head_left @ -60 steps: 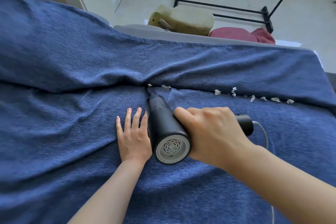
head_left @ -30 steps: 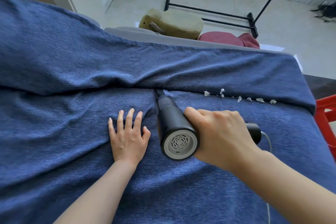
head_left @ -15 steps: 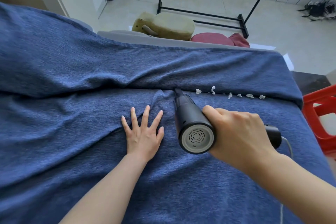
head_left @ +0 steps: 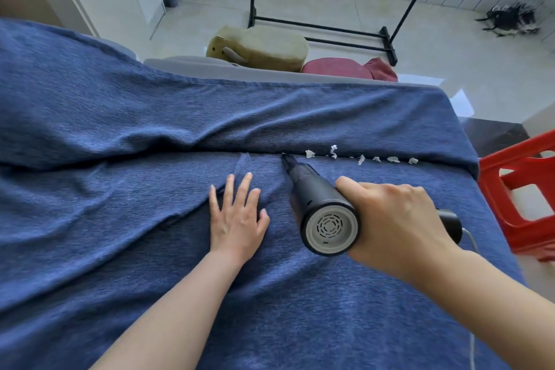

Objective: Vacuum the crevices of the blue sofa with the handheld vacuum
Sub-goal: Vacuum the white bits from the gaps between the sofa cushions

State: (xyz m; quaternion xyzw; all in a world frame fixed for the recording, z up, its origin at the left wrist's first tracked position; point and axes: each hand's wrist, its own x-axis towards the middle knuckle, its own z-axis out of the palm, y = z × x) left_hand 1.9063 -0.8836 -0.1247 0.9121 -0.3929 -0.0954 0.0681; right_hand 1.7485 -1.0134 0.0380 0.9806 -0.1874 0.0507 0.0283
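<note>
From the head camera, the only view I have, I look down on the blue sofa (head_left: 126,135), its towel-like cover filling most of the frame from the left edge to the right of centre. The crevice (head_left: 210,151) between back and seat runs as a dark fold across the middle of the picture.

My right hand (head_left: 390,219), right of centre, grips the handheld vacuum (head_left: 318,204), fingers curled over the top of the black body and the thumb lying along its near side. The grey vented rear cap faces me; the narrow nozzle points up and left, its tip in the crevice just right of centre. A thin cable (head_left: 471,242) leaves the handle end past my wrist and drops toward the lower right edge.

My left hand (head_left: 235,219), just left of the vacuum and not touching it, rests palm down on the seat, fingers straight and slightly spread, fingertips short of the crevice.

A row of about 6 small white paper scraps (head_left: 360,158) lies along the crevice to the right of the nozzle tip, the nearest one just beside it.

At the right edge I see a red plastic stool (head_left: 522,198). In the upper middle, behind the sofa, sit an olive cushion (head_left: 270,46) and a dark red cushion (head_left: 339,68), with a black rack (head_left: 318,27) on the pale floor beyond.
</note>
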